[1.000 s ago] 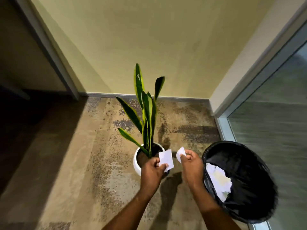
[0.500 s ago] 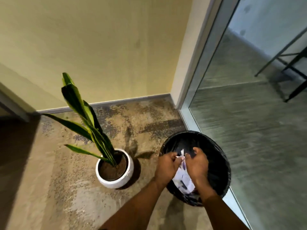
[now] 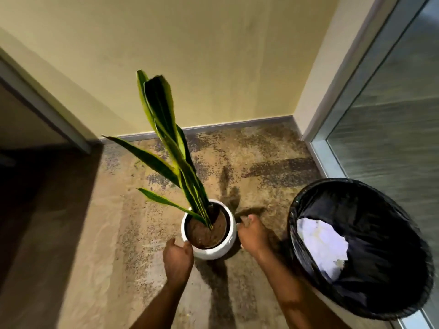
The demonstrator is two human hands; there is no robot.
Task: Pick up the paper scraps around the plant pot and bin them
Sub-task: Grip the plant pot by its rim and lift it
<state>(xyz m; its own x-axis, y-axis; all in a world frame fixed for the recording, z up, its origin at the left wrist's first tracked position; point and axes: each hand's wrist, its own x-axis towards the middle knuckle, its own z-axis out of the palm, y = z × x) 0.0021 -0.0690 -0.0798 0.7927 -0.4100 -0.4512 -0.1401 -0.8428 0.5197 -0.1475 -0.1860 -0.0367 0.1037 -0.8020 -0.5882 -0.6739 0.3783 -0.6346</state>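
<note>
Inside the bin (image 3: 380,205), at 4 o'clock in the view, the white paper scraps (image 3: 320,243) lie crumpled against the near-left wall of its black liner. None shows on the carpet (image 3: 95,233) around the plant pot (image 3: 213,254).

That round white pot stands near the middle of the view, just left of the bin and apart from it, filled with brown soil (image 3: 204,233). A snake plant (image 3: 164,110) rises from it, leaning toward 11 o'clock.

At 8 o'clock of the pot, the left hand (image 3: 178,257) has its fingers spread and relaxed, the tips at the pot's rim; it holds nothing. At 3 o'clock of the pot, between pot and bin, the right hand (image 3: 253,233) sits just beside the pot's wall with fingers loosely bent and nothing visible in it; motion blur hides whether it touches.

Behind, toward 12 o'clock, a yellow wall (image 3: 213,55) meets the mottled carpet at a grey baseboard (image 3: 237,125). A glass panel (image 3: 392,127) runs along 2 o'clock.
</note>
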